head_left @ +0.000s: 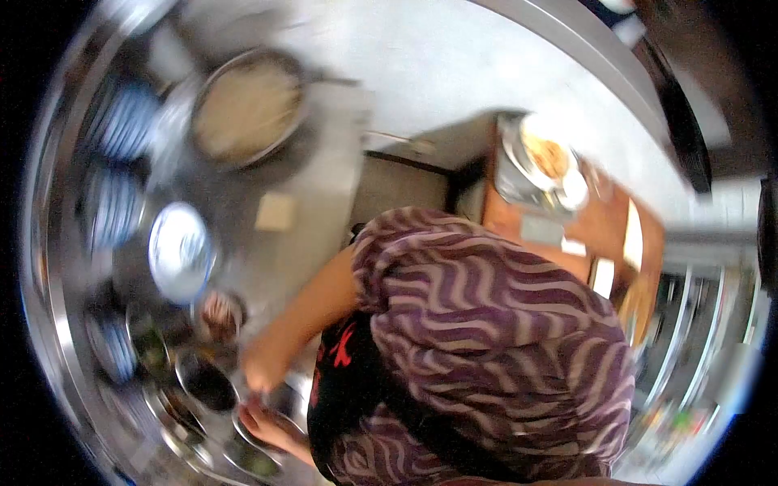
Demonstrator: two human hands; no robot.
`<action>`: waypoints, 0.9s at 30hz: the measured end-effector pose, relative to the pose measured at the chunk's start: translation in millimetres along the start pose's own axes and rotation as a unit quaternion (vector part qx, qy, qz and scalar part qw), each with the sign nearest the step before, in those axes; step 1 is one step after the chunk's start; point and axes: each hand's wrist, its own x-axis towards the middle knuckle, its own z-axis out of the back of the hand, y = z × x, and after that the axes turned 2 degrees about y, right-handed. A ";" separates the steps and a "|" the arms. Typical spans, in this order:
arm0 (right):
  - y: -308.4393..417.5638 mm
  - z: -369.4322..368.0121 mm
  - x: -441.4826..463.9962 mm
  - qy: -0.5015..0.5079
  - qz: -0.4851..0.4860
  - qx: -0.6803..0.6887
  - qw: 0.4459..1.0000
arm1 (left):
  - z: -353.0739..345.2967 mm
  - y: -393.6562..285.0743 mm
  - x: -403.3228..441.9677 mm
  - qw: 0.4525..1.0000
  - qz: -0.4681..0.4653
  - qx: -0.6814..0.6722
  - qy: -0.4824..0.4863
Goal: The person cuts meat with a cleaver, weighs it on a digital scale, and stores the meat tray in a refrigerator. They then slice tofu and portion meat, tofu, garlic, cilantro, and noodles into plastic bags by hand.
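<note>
Motion blurs much of the view. My right hand (263,370) reaches down to the work counter, and its fingers are smeared and partly hidden. Close below it, my left hand (274,428) lies at the rim of a round metal container (241,421); whether it grips the rim, I cannot tell. Beside both hands is a metal pot with dark contents (207,382). Just above it stands a small bowl of pinkish-brown food (220,316). Another metal container with something green (261,464) sits below my left hand.
A large pan of pale food (250,107) stands at the far end of the counter, near a pale square (276,212). A blue-rimmed white bowl (180,253) and stacked plates (121,206) line the left. Behind me, a brown table (604,223) bears a plate of orange-brown food (545,155).
</note>
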 end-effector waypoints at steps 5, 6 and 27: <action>101.1 110.1 -89.3 -0.102 -0.353 -0.003 0.930 | 33.9 16.5 67.7 0.871 -0.283 0.400 0.040; 101.7 96.0 -119.4 -0.168 -0.389 -0.056 0.904 | 29.7 6.0 79.0 0.818 -0.371 0.439 0.012; 490.4 -188.3 -529.9 0.038 -0.815 -0.466 0.343 | -147.6 -124.6 21.2 0.810 -0.535 0.150 0.187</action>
